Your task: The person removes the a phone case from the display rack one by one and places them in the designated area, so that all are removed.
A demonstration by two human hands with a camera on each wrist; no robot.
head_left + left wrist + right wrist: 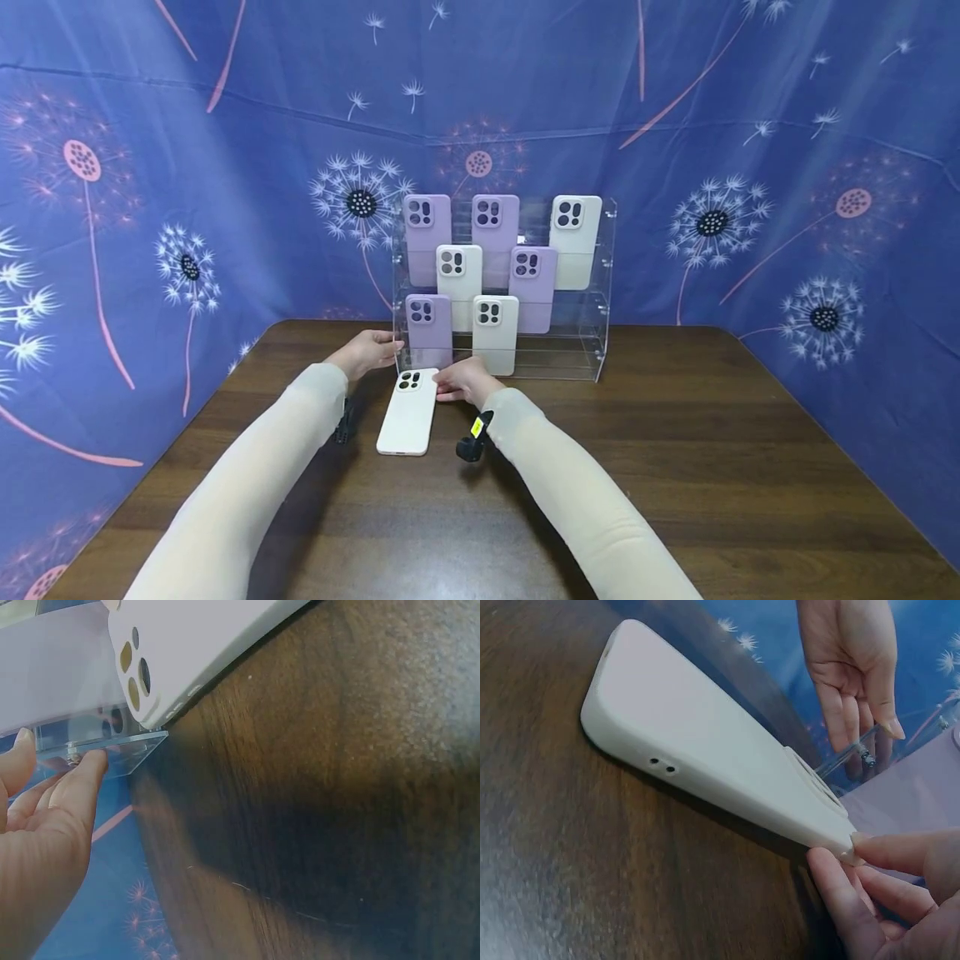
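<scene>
A white phone case lies back up on the table, camera cutout towards the clear acrylic display stand. My right hand pinches its far right corner between thumb and fingers. In the right wrist view the case shows its side edge with two small holes. My left hand is at the stand's left side panel. The left wrist view shows the left thumb and fingers on either side of that panel. A purple case stands on the lowest tier, just behind the white one.
Several more purple and white cases lean on the stand's tiers, among them a white case on the bottom tier and another white case at top right. A blue dandelion-print cloth hangs behind the brown wooden table.
</scene>
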